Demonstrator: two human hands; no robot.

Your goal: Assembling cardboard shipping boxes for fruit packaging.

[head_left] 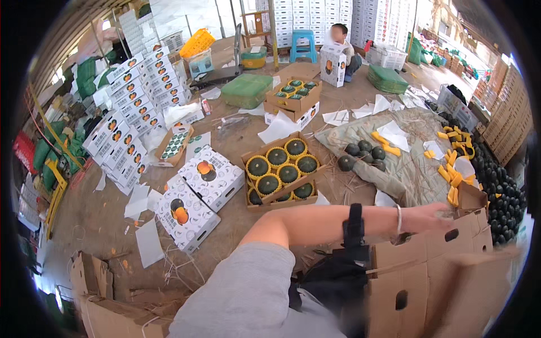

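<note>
From the lower edge my left arm, in a grey sleeve with a black strap and a bracelet at the wrist, stretches across to the right. My left hand (426, 218) is over the far part of a stack of brown cardboard cartons (414, 276) with oval hand holes, its fingers apart. Whether the fingertips touch the cardboard is hard to tell. A blurred cardboard flap (473, 281) tilts up at the lower right. Just beyond the hand sits a small open brown box (471, 197). My right hand is not in view.
Dark green round squashes in yellow foam nets fill an open carton (280, 169). White printed cartons (191, 194) lie left of it. Loose squashes (363, 152) rest on a cloth; yellow nets (451, 169) and a dark squash heap (502, 191) lie right. A person (341, 45) crouches behind a white carton.
</note>
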